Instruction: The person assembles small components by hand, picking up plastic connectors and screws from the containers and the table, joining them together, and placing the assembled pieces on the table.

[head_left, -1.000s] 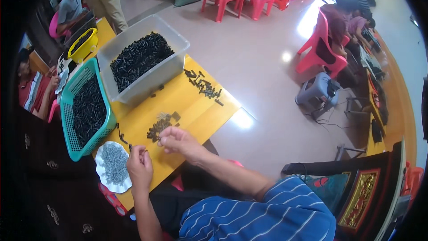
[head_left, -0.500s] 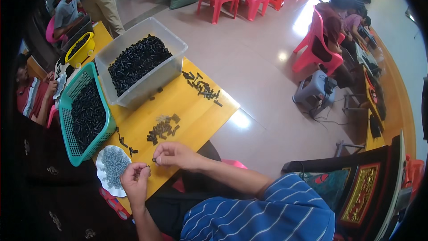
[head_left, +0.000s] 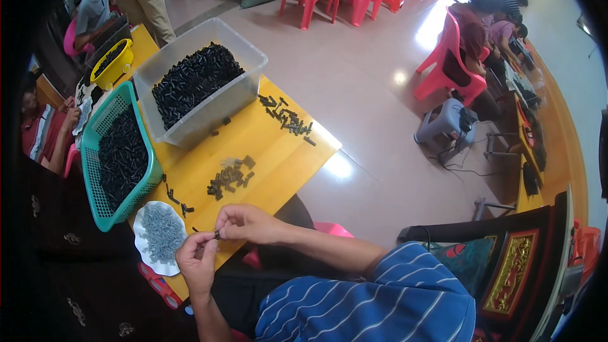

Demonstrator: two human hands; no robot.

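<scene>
My left hand (head_left: pixel 197 258) and my right hand (head_left: pixel 246 223) meet over the near edge of the yellow table (head_left: pixel 278 171). Right thumb and fingers pinch a small dark piece (head_left: pixel 217 234). The left fingertips are pinched against the same spot; what they hold is too small to make out. Beside my left hand is a white scalloped plate (head_left: pixel 145 257) heaped with small grey-blue, screw-like parts (head_left: pixel 161 233). A pile of short dark tube-like pieces (head_left: pixel 229 180) lies beyond my hands, and a few more loose black pieces (head_left: pixel 171 195) sit past the plate.
A teal basket (head_left: pixel 95 171) and a clear plastic bin (head_left: pixel 201 120), both full of black pieces, stand on the left. More black pieces (head_left: pixel 288 119) are scattered at the table's far right. A yellow basket (head_left: pixel 120 66) stands behind. Other people sit around on pink chairs (head_left: pixel 443 66).
My two hands have come together, the left moving slightly right, so their fingertips now meet at the small dark piece. The view has shifted slightly.
</scene>
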